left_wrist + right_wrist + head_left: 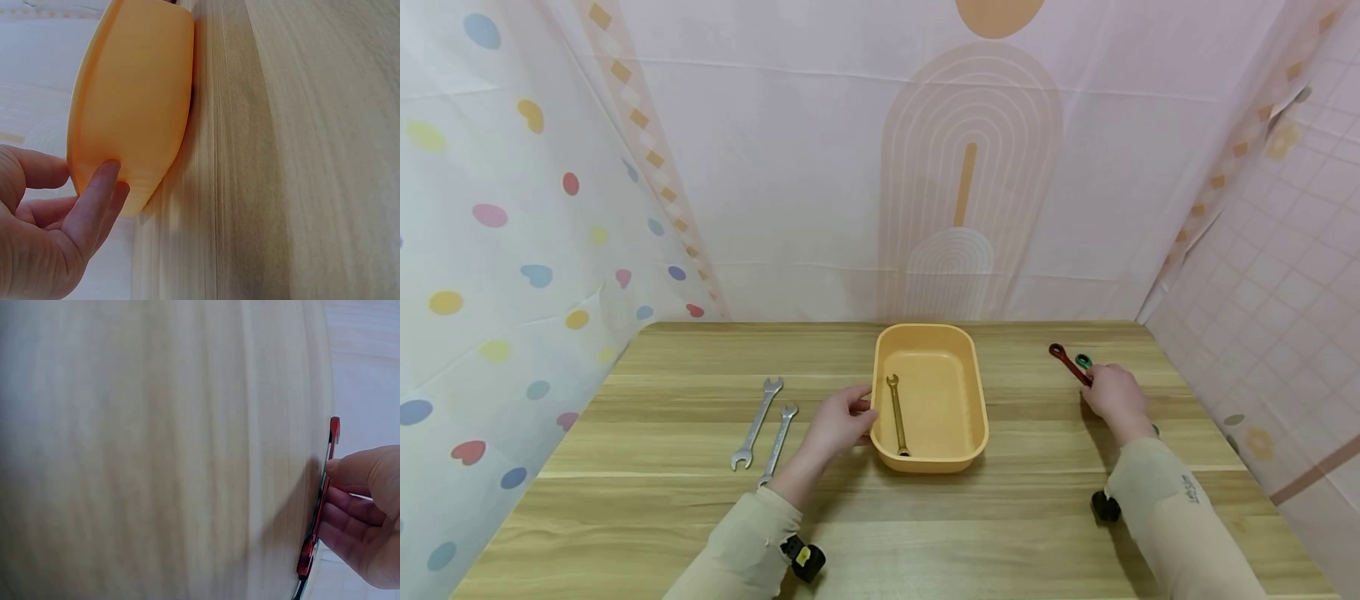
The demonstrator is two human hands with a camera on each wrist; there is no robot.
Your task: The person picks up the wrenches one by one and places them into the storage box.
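- wooden table (pixel 925 533) fills the space between pastel patterned curtain walls; its near strip lies bare.
- small unreadable writing marks the right sleeve (pixel 1187 487).
- left hand (pixel 838 423), fingers lightly curled, touches the orange tub (pixel 955 454) at its left wall; a gold wrench (pixel 897 414) lies inside.
- two silver wrenches (pixel 765 422) lie just left.
- right hand (pixel 1116 398) pinches a red wrench (pixel 1069 363) near the table's right edge, beside a green wrench (pixel 1083 361).

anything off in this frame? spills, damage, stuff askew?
Nothing stands out. The orange tray sits flat with one gold wrench inside, two silver wrenches lie beside it, and the right hand is on the red wrench.
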